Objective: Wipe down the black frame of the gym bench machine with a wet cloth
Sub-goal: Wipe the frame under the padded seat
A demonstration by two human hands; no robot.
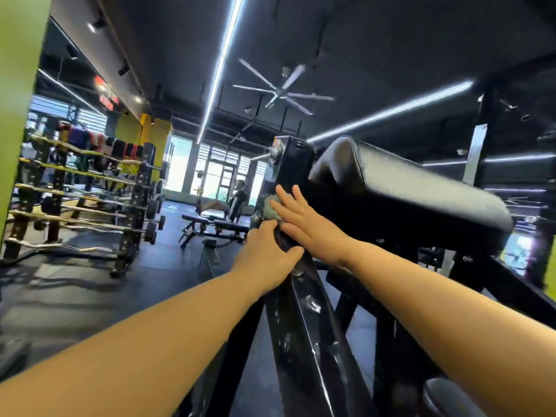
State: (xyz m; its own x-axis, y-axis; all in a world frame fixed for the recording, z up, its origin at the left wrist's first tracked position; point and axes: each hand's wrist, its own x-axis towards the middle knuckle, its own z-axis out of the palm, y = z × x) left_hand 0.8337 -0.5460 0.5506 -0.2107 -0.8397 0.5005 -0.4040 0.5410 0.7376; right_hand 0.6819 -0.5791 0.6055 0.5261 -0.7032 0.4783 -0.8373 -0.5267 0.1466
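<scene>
A black frame beam (304, 314) of the bench machine rises from the bottom centre toward a black post (293, 167). It looks glossy with wet patches. My left hand (267, 254) grips the beam, thumb wrapped over its right edge. Just above it, my right hand (296, 218) presses a grey-green cloth (270, 207) flat against the frame with straight fingers. Most of the cloth is hidden under that hand. The black padded bench (406, 188) sits right of the post.
A rack of barbells and dumbbells (90, 200) lines the left wall. A flat bench (216, 227) stands on the dark floor beyond, with a person (239, 200) near the bright windows. More black frame bars (496, 278) cross on the right.
</scene>
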